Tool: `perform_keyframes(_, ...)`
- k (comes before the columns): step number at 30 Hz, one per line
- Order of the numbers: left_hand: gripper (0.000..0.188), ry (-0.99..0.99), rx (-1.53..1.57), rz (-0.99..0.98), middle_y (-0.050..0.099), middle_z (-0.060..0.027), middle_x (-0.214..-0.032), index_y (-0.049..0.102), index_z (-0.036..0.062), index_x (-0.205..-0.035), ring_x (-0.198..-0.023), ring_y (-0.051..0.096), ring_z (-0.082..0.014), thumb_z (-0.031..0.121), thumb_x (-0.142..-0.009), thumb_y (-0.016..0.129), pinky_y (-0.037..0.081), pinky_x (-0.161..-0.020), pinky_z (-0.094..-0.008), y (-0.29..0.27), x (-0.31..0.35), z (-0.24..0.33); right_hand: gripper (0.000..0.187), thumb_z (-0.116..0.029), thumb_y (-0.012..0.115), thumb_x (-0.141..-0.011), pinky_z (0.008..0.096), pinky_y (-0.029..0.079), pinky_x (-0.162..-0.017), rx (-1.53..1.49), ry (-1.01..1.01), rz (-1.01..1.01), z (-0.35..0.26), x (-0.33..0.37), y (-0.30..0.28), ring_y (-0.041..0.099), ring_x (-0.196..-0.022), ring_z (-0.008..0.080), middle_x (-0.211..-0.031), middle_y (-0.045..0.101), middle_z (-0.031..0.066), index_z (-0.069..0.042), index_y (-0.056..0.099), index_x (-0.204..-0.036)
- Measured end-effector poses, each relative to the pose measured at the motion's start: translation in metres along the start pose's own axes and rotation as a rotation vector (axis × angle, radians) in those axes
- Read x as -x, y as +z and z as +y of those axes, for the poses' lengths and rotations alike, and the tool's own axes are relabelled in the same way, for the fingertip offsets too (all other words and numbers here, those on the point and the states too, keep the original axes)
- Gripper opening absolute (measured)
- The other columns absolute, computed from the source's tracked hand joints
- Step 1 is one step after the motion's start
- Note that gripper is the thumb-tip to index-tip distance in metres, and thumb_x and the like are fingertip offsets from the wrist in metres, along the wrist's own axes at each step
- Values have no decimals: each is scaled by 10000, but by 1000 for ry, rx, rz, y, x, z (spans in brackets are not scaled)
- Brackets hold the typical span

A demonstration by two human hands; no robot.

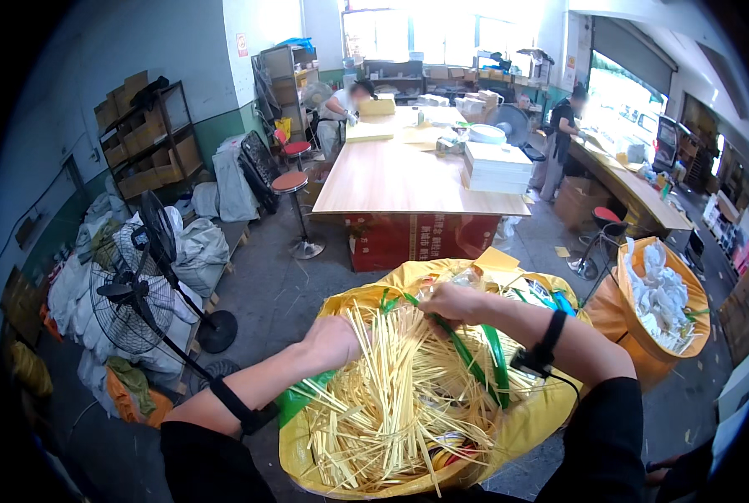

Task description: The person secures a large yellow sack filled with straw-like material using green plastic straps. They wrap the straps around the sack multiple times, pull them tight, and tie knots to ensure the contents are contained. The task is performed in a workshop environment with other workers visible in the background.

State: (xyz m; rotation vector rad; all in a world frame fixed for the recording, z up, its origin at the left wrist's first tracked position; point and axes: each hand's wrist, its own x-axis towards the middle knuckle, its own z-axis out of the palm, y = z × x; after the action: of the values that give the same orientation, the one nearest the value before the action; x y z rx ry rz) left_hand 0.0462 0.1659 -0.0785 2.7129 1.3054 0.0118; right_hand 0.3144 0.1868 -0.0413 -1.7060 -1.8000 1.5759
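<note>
Beyond the yellow sack stands a wide wooden table in a workshop. Pale strips heap inside the sack. Toward its far rim, the right hand is curled closed around a green strap. Toward the sack's left, the left hand touches the strips, fingers hidden; whether it grips them, I cannot tell.

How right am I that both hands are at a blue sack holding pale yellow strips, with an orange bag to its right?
Not quite: the head view shows a yellow sack, not blue. The left hand, right hand, strips and orange bag are as you say.
</note>
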Motion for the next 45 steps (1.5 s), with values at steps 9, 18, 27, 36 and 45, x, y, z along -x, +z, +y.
perform_keyframes(9,276,185,62,8,645,-170,-664,619,27,-834,-614,661,-368,240,-946,485,543,-599,-488,-2,23,72,241,-124,588,-830,429,565,-745,647,-136,359,58,-106,38,699,-884,399,-929,700,271,78,714,-868)
perform_keyframes(18,362,35,72,-75,670,-175,-747,623,56,-913,-703,672,-387,350,-1015,439,530,-679,-499,-3,69,37,174,-16,552,-890,352,585,-480,-41,61,71,30,-46,30,680,-557,243,-738,694,139,84,685,-838)
perform_keyframes(27,329,65,122,-62,647,-193,-733,611,46,-815,-727,662,-382,315,-969,501,526,-669,-482,6,69,59,247,-131,626,-792,412,587,-663,538,-35,316,49,-95,29,732,-797,332,-869,715,238,83,714,-878)
perform_keyframes(36,380,-250,128,56,682,-241,-880,666,27,-930,-887,667,-398,394,-955,570,511,-755,-484,-52,91,29,500,-411,634,-892,494,527,-872,1049,-459,174,33,53,84,653,-990,445,-1206,596,316,26,600,-1132)
perform_keyframes(45,559,-358,459,-62,701,-199,-1013,665,-57,-1079,-950,684,-277,417,-801,766,528,-840,-378,-75,170,14,734,-534,468,-961,478,564,-779,1096,-545,122,7,68,226,628,-1035,466,-1421,373,353,-27,322,-1471)
